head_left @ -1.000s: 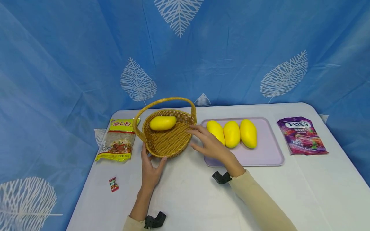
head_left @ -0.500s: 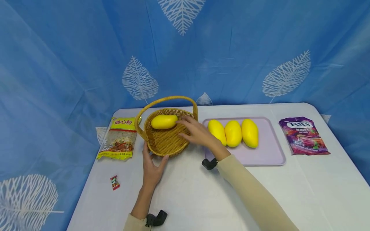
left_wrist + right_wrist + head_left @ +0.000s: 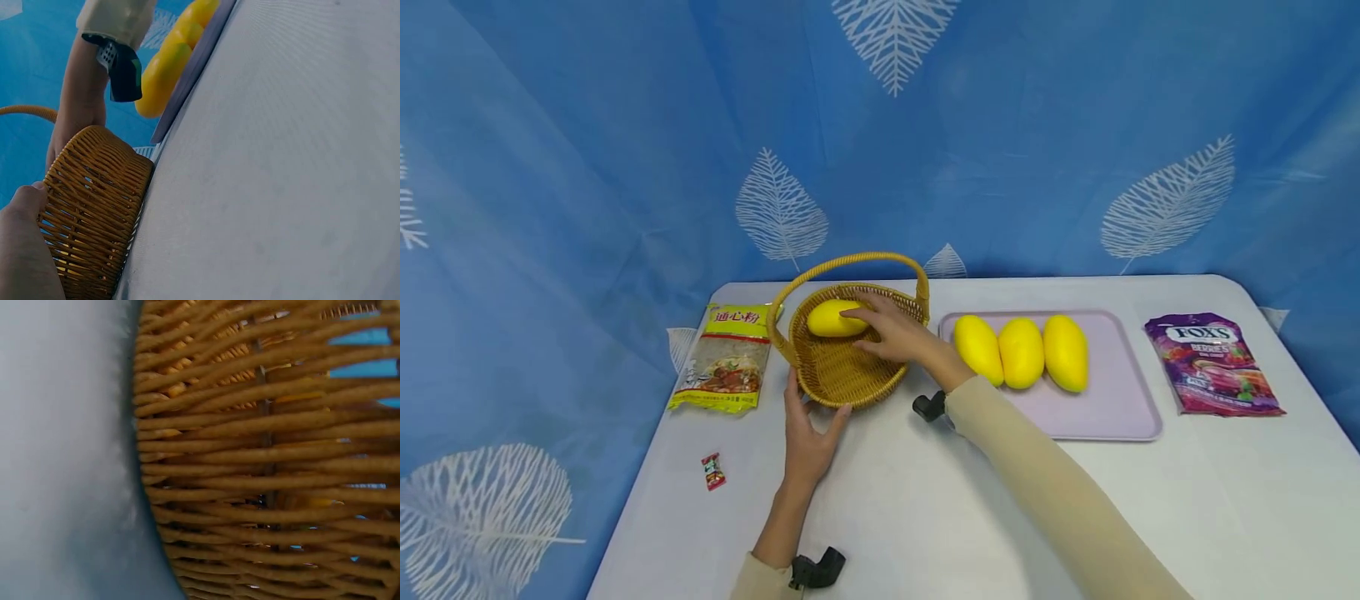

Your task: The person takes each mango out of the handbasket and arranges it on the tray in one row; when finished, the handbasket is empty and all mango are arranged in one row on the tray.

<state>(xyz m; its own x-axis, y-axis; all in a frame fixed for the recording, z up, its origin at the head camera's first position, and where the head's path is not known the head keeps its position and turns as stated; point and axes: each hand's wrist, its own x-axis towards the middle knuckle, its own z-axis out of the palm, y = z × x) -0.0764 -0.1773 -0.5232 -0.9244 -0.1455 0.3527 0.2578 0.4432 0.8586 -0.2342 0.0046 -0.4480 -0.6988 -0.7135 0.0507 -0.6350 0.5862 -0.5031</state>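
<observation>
The woven basket (image 3: 847,377) with an arched handle stands on the table, with one yellow mango (image 3: 826,319) lying in its far left part. My left hand (image 3: 811,446) holds the basket's near left side; in the left wrist view its thumb (image 3: 28,200) touches the rim. Over the basket, my right hand (image 3: 898,332) extends its fingers across the mango's right end, the thumb below and apart from it. Basket weave (image 3: 269,481) fills most of the right wrist view, which hides the right fingers.
A lilac tray (image 3: 1112,408) right of the basket bears several things in a row: yellow mangoes (image 3: 1021,353). A purple FOX'S candy bag (image 3: 1213,364) lies far right. Left are a yellow pasta packet (image 3: 726,358) and a small red wrapped candy (image 3: 713,472).
My right hand has moved left from the basket's right rim to the mango inside. My left hand has stayed at the basket. The head view has shifted slightly.
</observation>
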